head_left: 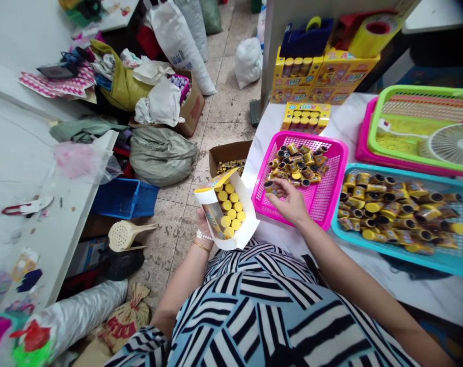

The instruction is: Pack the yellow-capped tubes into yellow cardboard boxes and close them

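Note:
My left hand [203, 225] is wrapped around a yellow and white cardboard box [212, 196], tilted with its flap up. Inside it, several small canisters show round yellow ends [226, 205]. Over the front left of a pink basket [325, 206], my right hand [291, 203] pinches one small canister [270, 187] with its dark end up. A heap of like canisters [298, 162] lies in that basket, some with yellow ends showing and others with dark ends. The fingers of my left hand are partly hidden behind the box.
Right of the pink basket, a blue basket [407, 260] holds more canisters. Behind it are a green basket [387, 97] and a small white fan [455, 145]. Yellow packed boxes [332, 76] stand at the table's back. A cardboard carton [231, 151] sits below the table edge, near a cream stool [122, 236].

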`<state>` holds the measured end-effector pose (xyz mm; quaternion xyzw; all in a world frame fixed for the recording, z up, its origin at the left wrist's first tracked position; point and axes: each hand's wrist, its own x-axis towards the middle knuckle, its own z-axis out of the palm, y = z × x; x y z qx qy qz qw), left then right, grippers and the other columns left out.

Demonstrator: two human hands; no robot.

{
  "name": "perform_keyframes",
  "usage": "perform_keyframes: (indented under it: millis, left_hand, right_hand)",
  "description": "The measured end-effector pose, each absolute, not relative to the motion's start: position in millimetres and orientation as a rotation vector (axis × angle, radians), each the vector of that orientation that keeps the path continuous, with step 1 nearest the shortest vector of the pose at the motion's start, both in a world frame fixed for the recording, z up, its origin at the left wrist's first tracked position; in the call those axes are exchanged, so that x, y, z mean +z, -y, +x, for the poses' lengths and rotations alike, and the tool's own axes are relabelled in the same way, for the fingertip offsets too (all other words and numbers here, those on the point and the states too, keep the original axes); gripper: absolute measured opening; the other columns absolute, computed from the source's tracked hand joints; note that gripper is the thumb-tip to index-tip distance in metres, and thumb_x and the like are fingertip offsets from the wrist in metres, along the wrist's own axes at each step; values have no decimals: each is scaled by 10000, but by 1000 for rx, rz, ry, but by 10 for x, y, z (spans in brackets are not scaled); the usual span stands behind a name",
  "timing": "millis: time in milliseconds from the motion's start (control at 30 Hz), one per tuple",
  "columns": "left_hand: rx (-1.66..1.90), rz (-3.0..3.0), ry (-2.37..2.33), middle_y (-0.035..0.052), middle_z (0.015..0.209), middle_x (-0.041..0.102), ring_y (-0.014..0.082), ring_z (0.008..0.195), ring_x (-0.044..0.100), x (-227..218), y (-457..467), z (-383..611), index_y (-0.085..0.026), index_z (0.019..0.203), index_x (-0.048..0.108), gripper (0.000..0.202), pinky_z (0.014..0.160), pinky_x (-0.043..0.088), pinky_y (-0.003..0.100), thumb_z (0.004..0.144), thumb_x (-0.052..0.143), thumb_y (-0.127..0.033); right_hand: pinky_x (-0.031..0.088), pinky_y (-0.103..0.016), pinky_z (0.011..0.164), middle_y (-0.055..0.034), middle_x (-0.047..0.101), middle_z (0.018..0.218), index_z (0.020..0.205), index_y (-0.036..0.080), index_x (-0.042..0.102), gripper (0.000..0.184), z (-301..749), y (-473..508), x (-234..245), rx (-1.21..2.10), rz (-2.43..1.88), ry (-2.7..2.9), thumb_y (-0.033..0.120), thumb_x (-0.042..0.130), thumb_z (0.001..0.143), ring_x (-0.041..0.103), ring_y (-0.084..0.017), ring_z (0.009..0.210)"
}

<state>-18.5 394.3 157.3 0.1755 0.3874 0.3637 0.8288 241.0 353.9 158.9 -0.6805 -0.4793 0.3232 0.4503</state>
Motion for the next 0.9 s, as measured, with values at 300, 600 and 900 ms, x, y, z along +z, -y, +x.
perform_keyframes:
  millis: [300, 600, 900]
  left_hand:
    - [770, 432, -871, 70, 1291, 629, 300, 1364, 414, 1494, -3893, -65, -238, 1160, 625, 714, 1088, 371, 439, 742, 471, -796]
    - [803, 362, -912, 39, 894, 736, 307, 1162, 585, 1509, -3851, -92, -241, 875, 685, 521, 1032, 449, 443, 662, 653, -715]
    - [711, 349, -886, 85, 1128, 707, 337, 1267, 517, 1407, -3793, -81, -239, 901, 694, 562, 1035, 443, 441, 626, 660, -728]
  right_hand:
    - [524, -380, 829, -61, 577, 1007, 1205, 227, 604, 382, 1932, -3593, 2208, 804, -1317, 1588, 223, 605, 823, 585, -202, 939]
    - [510, -325, 763, -57, 598, 928, 1002, 195, 549, 166, 1596, -3548, 2162, 781, -1320, 1893, 228, 628, 860, 585, -195, 881]
    - [509, -312, 697, -114, 638, 1061, 1133, 175, 627, 308, 1642, -3529, 2242, 653, -1395, 2088, 330, 600, 867, 607, -219, 909]
